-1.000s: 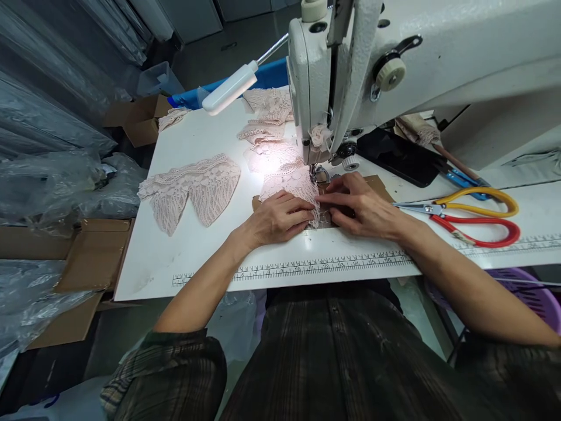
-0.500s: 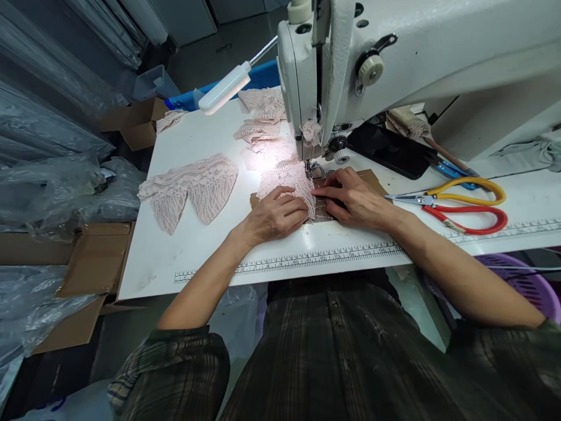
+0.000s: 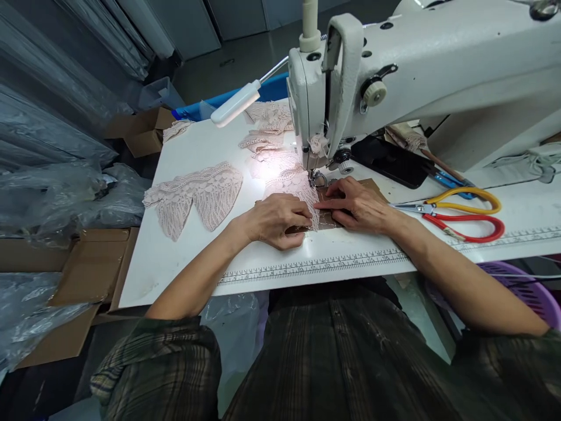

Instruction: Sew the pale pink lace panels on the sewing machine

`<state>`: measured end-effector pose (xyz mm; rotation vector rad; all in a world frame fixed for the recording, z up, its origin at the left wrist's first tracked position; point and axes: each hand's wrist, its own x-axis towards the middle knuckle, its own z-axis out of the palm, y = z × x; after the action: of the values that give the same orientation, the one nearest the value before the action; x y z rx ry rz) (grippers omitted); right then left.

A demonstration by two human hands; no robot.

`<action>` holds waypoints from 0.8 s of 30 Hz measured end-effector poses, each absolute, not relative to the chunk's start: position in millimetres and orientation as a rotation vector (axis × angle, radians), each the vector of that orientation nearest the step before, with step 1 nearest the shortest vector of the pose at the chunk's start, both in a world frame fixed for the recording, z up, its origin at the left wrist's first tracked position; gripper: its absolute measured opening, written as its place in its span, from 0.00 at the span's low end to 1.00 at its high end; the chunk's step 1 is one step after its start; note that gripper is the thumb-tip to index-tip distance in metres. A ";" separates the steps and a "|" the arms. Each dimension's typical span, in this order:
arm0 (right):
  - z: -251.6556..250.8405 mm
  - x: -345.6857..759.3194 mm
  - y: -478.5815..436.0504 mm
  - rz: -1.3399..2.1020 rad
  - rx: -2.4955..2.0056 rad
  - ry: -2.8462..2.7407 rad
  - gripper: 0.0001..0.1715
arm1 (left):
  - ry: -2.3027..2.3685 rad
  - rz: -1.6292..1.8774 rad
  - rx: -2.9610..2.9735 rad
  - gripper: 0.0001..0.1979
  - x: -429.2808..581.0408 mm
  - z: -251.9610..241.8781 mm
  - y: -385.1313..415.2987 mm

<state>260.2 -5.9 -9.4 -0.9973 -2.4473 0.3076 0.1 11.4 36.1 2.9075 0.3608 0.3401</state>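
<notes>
A pale pink lace piece (image 3: 294,186) lies under the needle of a white sewing machine (image 3: 394,76), on top of a brown cardboard template (image 3: 370,188). My left hand (image 3: 276,219) rests on the lace's near edge, fingers curled and pressing it down. My right hand (image 3: 356,204) lies flat on the cardboard just right of the lace, fingers stretched toward the presser foot (image 3: 316,177). The two hands nearly touch.
More lace pieces (image 3: 197,196) lie on the white table (image 3: 184,257) to the left and behind the machine. Yellow and red scissors (image 3: 460,215) lie at right, a black phone (image 3: 390,161) behind them. A lamp (image 3: 236,102) lights the needle. Cardboard boxes and plastic bags stand left; a purple basket (image 3: 526,286) sits lower right.
My left hand has slid a little toward me and curled its fingers on the lace edge. The right hand has hardly moved. The camera view has shifted slightly.
</notes>
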 end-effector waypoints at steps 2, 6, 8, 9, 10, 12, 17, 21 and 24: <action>-8.5 259.2 -6.2 0.290 -0.991 -2.448 0.23 | 0.374 0.396 2.910 0.11 0.4 34.6 10.7; -7.6 257.7 -7.3 0.264 -1.001 -2.454 0.22 | 0.387 0.455 2.932 0.11 -1.0 30.3 7.0; -7.7 257.6 -7.5 0.248 -1.001 -2.448 0.22 | 0.391 0.443 2.943 0.11 -1.5 29.9 5.9; -7.8 257.6 -7.5 0.240 -0.998 -2.445 0.22 | 0.395 0.434 2.948 0.11 -1.5 30.1 5.7; -8.1 257.5 -7.4 0.232 -0.995 -2.445 0.22 | 0.400 0.424 2.951 0.11 -1.4 30.6 5.6; -8.6 257.2 -7.1 0.219 -0.999 -2.443 0.22 | 0.421 0.411 2.952 0.12 -0.8 31.7 5.6; -9.8 255.7 -6.6 0.195 -1.087 -2.434 0.22 | 0.499 0.354 2.928 0.12 -0.4 33.1 5.5; -11.1 253.5 -5.8 0.159 -1.200 -2.450 0.23 | 0.549 0.334 2.917 0.14 -0.8 31.8 5.0; -12.0 251.2 -4.2 0.114 -1.257 -2.457 0.24 | 0.569 0.361 2.922 0.15 -0.6 29.7 4.7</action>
<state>251.2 -4.2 -12.0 -1.2570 -2.4572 0.1140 -0.6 4.7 29.7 2.9220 0.5695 0.3613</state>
